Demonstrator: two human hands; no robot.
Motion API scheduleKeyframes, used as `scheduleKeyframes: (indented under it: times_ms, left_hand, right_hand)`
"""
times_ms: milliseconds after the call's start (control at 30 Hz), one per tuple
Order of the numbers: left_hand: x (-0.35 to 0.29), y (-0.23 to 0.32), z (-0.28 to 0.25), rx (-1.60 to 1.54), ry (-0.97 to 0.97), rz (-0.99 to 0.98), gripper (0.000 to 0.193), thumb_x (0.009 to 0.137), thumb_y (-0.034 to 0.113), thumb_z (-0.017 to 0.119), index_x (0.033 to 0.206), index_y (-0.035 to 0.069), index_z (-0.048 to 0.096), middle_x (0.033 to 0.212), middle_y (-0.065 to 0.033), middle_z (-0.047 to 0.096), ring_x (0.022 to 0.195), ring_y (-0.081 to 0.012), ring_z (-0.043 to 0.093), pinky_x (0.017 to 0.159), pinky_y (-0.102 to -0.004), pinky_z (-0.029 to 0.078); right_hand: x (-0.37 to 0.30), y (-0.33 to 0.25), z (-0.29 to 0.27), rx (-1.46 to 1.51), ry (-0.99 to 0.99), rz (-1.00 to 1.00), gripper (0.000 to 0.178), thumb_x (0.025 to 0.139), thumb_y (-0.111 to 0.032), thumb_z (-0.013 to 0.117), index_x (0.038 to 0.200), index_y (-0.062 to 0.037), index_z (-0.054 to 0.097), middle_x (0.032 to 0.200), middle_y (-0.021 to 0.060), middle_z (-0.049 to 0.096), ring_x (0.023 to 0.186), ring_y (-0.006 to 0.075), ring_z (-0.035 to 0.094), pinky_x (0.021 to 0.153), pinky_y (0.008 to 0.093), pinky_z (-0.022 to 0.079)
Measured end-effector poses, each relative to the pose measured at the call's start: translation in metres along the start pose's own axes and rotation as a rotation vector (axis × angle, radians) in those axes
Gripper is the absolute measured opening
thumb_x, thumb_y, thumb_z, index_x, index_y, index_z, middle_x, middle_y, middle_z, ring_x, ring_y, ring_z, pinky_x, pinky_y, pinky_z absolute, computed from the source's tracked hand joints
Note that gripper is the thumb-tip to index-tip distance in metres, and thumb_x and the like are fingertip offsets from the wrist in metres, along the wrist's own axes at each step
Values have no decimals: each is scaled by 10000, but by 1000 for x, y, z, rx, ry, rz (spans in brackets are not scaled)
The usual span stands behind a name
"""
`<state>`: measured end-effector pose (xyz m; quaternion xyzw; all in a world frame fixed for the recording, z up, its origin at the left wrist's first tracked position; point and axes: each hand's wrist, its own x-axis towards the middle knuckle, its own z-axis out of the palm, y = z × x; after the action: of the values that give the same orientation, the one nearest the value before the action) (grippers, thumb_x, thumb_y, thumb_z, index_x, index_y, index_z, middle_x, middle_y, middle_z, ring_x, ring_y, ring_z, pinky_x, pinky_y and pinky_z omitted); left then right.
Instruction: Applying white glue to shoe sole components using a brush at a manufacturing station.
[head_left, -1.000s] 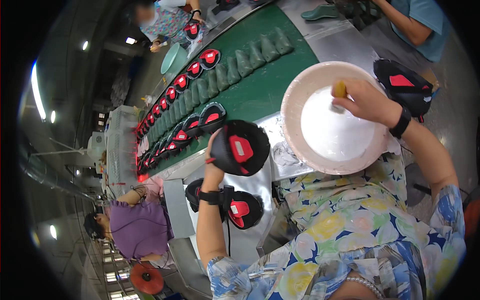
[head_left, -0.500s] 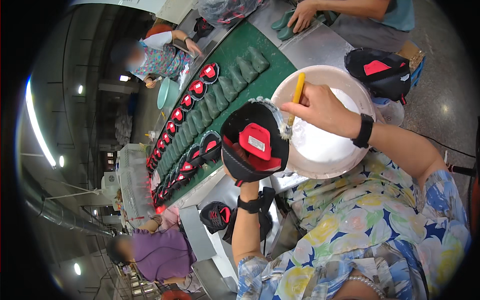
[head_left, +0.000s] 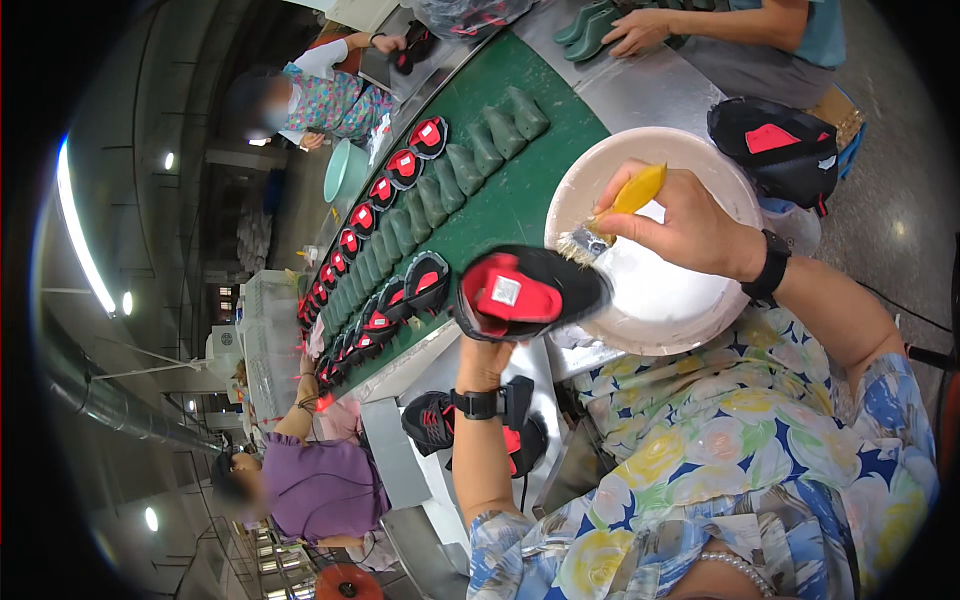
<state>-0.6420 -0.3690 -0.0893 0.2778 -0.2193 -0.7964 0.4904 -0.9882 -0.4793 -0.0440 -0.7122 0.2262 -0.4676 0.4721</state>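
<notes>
My left hand [head_left: 488, 362] is closed around a black shoe upper [head_left: 575, 295] with a red lining and a white label. The upper is tilted, its red opening facing up toward me. In my right hand [head_left: 695, 225] is a brush with a yellow handle [head_left: 640, 188], gripped between thumb and fingers. Its whitish bristles [head_left: 578, 246] are just above the upper's edge; whether they touch cannot be made out. Under the right hand stands a pale pink basin [head_left: 572, 195] holding white liquid [head_left: 660, 290].
A green conveyor belt [head_left: 555, 85] carries rows of green shoe lasts [head_left: 450, 180] and black-red uppers [head_left: 405, 168]. Another black upper [head_left: 775, 150] lies beyond the basin. Black shoes [head_left: 430, 422] sit below my left forearm. Co-workers [head_left: 320, 490] work along the line; one handles green lasts [head_left: 590, 30].
The upper has turned in my left hand, its opening now sideways. My right hand has tipped the brush, moving the bristles up and away from the upper's side. One co-worker now holds a dark shoe.
</notes>
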Motion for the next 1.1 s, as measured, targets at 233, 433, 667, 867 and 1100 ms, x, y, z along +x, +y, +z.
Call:
scheduleKeyframes:
  times_ms: [233, 433, 667, 867, 1100]
  left_hand:
    - [12, -81, 34, 562, -20, 56, 713, 841, 152, 805, 1463, 149, 457, 1485, -67, 507, 1339, -211, 507, 1144, -410, 407]
    - [25, -88, 62, -252, 130, -76, 511, 946, 193, 684, 1416, 120, 496, 1385, -79, 586, 1243, -207, 584, 1080, -371, 468]
    - [2, -68, 49, 117, 274, 167, 483, 962, 201, 655, 1408, 100, 497, 1360, -90, 595, 1219, -214, 594, 1059, -371, 476]
    - [15, -78, 49, 447, 368, 342, 462, 976, 207, 630, 1401, 82, 497, 1339, -99, 602, 1199, -219, 602, 1041, -372, 484]
    - [24, -82, 37, 820, 506, 576, 441, 993, 215, 601, 1393, 62, 498, 1314, -109, 611, 1175, -226, 612, 1020, -373, 492]
  right_hand:
    - [11, -8, 32, -56, -146, -643, 146, 878, -147, 716, 972, -77, 629, 934, 59, 658, 891, 271, 648, 824, 393, 514]
    - [21, 14, 21, -301, -288, -425, 203, 899, -205, 671, 932, -28, 576, 874, 173, 647, 865, 380, 651, 782, 441, 509]
    - [11, 16, -24, -326, -505, -5, 269, 901, -233, 681, 950, 15, 588, 775, 199, 646, 712, 413, 639, 672, 461, 489]
    - [20, 4, -2, -195, -145, -414, 196, 903, -185, 691, 928, -38, 564, 881, 137, 641, 876, 359, 636, 780, 413, 495]
    - [1, 18, -26, -263, -341, -168, 233, 882, -193, 706, 898, -6, 569, 787, 185, 622, 755, 401, 620, 703, 463, 474]
